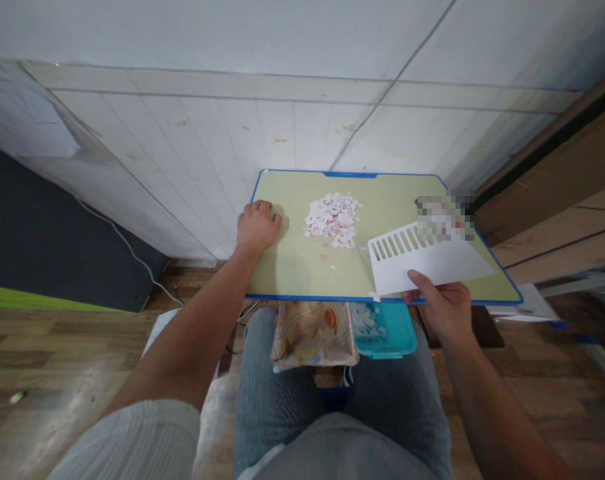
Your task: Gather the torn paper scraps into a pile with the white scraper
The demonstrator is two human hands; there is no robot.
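Note:
My left hand (259,225) lies at the left edge of a pale green folding table (292,273) with a blue rim, its fingers slightly bent and apart, holding nothing. Near the table's front edge, my right hand (445,307) pinches a white sheet (402,270) between thumb and fingers. A row of long slots runs along the sheet's far side. Between my hands, left of the sheet, a heap of small white and pink paper-like pieces (332,219) is spread on the tabletop. A few loose bits lie by the sheet's near corner.
Below the front edge, a teal plastic container (405,340) with small pale pieces and a patterned cloth (312,343) sit at my lap. Pixelated items (445,219) lie at the table's right. A white panelled wall (272,127) stands behind; wooden furniture (572,193) is at right.

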